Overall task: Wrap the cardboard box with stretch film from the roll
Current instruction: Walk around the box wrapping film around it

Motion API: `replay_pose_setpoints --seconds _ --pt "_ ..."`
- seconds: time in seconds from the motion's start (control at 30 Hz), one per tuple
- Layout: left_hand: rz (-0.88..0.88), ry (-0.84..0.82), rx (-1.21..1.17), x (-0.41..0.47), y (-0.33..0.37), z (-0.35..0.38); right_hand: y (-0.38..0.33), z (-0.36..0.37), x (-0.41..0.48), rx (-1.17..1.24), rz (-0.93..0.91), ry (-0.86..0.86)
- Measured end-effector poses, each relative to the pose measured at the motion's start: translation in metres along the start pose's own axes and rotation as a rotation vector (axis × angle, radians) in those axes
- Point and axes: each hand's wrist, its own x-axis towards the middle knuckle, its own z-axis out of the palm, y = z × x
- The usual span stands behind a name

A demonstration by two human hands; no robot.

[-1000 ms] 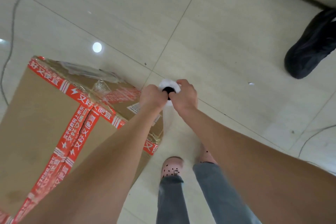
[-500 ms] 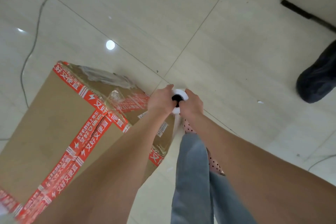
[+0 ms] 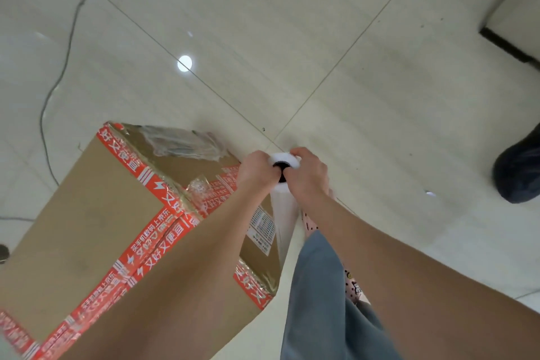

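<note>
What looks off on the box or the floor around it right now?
The stretch film on the cardboard box, far top edge, is bunched and wrinkled, not flat. A loose cable trails over the floor left of the box, a possible trip risk. The roll, gripped by left hand and right hand, looks fine.

Red-taped brown cardboard box (image 3: 73, 228) with film on its far side — white film roll (image 3: 283, 213) upright beside its corner.
</note>
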Motion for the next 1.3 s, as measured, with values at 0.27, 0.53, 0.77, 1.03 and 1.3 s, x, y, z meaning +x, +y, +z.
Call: replay_pose_setpoints --seconds 0.27,0.53,0.77,1.03,1.3 --pt "-0.323 -0.032 -0.459 0.008 -0.009 -0.018 -0.031 0.015 0.012 0.045 0.095 -0.084" --pt "0.238 -0.027 0.339 0.037 -0.004 -0.049 -0.053 0.030 0.020 -0.177 0.010 -0.092" --pt "-0.132 0.051 -0.202 0.049 -0.021 -0.064 -0.083 0.040 0.022 -0.262 -0.098 -0.023" --pt "-0.355 -0.014 -0.578 0.053 -0.031 -0.070 -0.099 0.057 0.043 -0.176 -0.001 -0.189" --pt "0.081 -0.017 0.018 0.083 -0.021 -0.094 -0.117 0.051 0.060 -0.373 -0.079 -0.228"
